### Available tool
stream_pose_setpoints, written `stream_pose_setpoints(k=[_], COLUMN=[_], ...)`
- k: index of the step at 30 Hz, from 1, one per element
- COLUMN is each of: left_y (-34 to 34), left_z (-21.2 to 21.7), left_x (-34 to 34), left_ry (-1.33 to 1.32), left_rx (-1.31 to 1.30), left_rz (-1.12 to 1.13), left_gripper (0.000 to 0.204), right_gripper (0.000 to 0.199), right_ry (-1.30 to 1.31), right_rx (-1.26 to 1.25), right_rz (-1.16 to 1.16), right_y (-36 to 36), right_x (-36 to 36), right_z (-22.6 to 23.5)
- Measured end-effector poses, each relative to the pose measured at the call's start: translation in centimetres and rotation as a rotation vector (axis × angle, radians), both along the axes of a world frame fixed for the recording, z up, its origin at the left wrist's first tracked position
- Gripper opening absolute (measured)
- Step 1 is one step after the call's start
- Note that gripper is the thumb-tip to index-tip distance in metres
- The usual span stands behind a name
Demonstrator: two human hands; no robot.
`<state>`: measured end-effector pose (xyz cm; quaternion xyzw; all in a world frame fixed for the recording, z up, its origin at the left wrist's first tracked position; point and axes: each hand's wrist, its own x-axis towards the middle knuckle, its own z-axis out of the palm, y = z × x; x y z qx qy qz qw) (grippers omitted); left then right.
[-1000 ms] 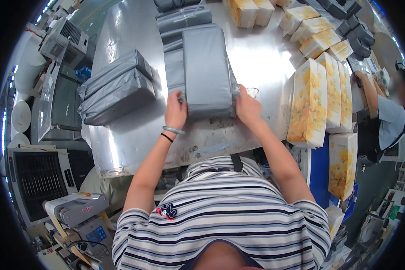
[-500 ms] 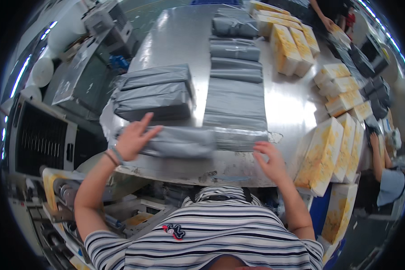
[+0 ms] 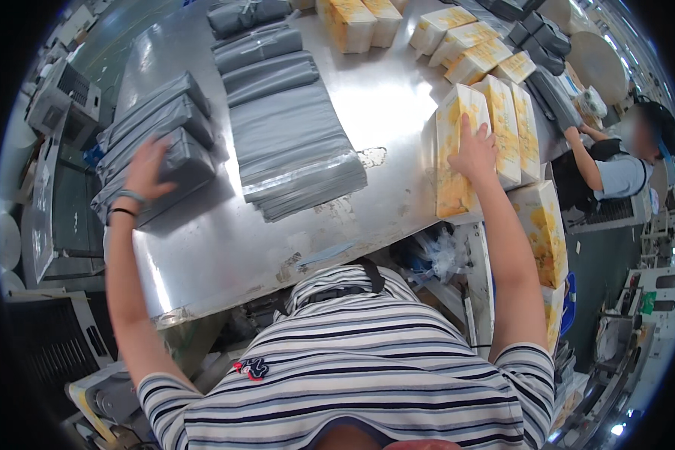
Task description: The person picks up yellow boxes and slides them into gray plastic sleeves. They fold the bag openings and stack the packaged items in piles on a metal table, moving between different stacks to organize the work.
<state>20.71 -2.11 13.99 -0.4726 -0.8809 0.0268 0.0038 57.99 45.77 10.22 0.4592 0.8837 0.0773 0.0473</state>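
Observation:
My left hand (image 3: 147,166) rests flat on a grey bagged parcel (image 3: 180,161), the nearest of a pile of such parcels at the left of the steel table (image 3: 225,247). My right hand (image 3: 474,148) lies with fingers spread on the top of a yellow-and-white box (image 3: 451,161), the nearest one in a row of upright boxes at the table's right edge. A stack of flat grey mailer bags (image 3: 296,154) lies between my two hands.
More yellow boxes (image 3: 476,56) and grey parcels (image 3: 259,45) line the far side. Another person (image 3: 615,161) works at a machine to the right. Printers and equipment (image 3: 60,105) stand left of the table. Further yellow boxes (image 3: 544,225) stand below the right edge.
My left hand carried a filled grey parcel leftward and set it on the pile. My right hand left the bag stack and moved right onto the yellow box.

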Motion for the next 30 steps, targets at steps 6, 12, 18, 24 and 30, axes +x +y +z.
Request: stream_pose_setpoints(k=[6,12,18,24,30], left_y=[11.8,12.0,5.4,8.3,13.3], left_z=[-2.5,-10.8,-17.4,-13.6,-11.3], left_x=[15.3,17.5,24.0,7.4,7.3], left_ry=[-0.126,-1.509,-1.099,-0.345,-0.109], left_rx=[0.385,1.161,1.275,0.45,0.294], left_rz=[-0.473,0.066,0.343,-0.071,-0.112], left_gripper=[0.068,0.079,0.043,0.05,0.017], right_gripper=[0.099,0.083,0.044,0.016,0.016], right_ry=[0.485,1.035,0.613,0.53,0.62], right_rx=[-0.434,-1.563,-1.365,-0.296,-0.609], right_rz=[-0.008,0.143,0.321,0.947,0.881], right_y=[2.7,-8.0,-17.8,-11.4,-9.7], right_x=[-1.1,-7.6,-6.7,-17.1,-20.2], right_z=[-1.4,0.6,-8.0,-15.2,-10.0])
